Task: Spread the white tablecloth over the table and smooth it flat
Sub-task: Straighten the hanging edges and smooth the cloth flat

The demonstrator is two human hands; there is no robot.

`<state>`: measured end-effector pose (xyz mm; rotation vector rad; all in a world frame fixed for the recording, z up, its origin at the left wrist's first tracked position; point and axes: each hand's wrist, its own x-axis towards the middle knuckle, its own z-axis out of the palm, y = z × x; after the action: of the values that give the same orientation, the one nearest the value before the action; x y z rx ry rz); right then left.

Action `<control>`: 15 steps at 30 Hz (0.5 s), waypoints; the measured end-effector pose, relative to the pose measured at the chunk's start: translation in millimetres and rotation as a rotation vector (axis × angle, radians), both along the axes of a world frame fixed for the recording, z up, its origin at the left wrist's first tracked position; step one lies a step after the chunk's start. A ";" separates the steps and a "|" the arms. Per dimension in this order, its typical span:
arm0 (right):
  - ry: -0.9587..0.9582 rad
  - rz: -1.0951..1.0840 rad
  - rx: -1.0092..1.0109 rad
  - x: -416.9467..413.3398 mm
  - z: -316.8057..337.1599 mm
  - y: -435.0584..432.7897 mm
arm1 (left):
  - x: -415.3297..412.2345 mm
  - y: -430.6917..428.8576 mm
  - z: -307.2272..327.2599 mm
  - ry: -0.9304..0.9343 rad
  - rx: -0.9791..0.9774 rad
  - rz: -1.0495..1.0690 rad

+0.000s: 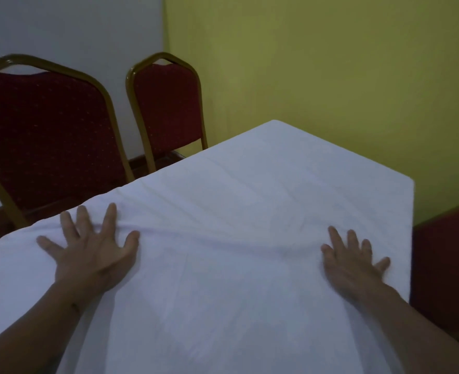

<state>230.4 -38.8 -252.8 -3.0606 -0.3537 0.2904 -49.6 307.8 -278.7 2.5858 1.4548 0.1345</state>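
Note:
The white tablecloth (250, 190) covers the whole table top in the head view, out to the far corner and the right edge. My left hand (93, 249) lies flat on the cloth near the left edge, fingers spread wide. My right hand (352, 263) presses flat on the cloth near the right edge, fingers straight. Between the two hands a low ridge of wrinkles (223, 236) runs across the cloth. Fainter creases fan out toward the far side. The table itself is hidden under the cloth.
Two red padded chairs with gold frames stand along the table's left side, one close (47, 136) and one farther back (169, 109). A dark red seat or cushion (447, 265) sits to the right of the table. A yellow-green wall rises behind.

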 end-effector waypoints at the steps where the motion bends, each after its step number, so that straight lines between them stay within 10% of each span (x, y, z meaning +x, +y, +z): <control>1: -0.025 0.028 -0.018 -5.6 1.7 23.0 | 0.9 -0.1 0.6 0.017 -0.001 -0.006; 7: -0.016 0.732 0.166 -123.8 -2.9 200.0 | -0.4 4.5 -4.7 0.072 0.020 -0.013; 15: -0.089 0.615 0.192 -40.9 -24.0 199.6 | 6.7 12.8 -5.8 0.116 0.013 -0.020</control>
<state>189.4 160.9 -276.8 -2.7011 -1.2459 0.1260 -42.9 320.6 -284.5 2.6586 1.4694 -0.0086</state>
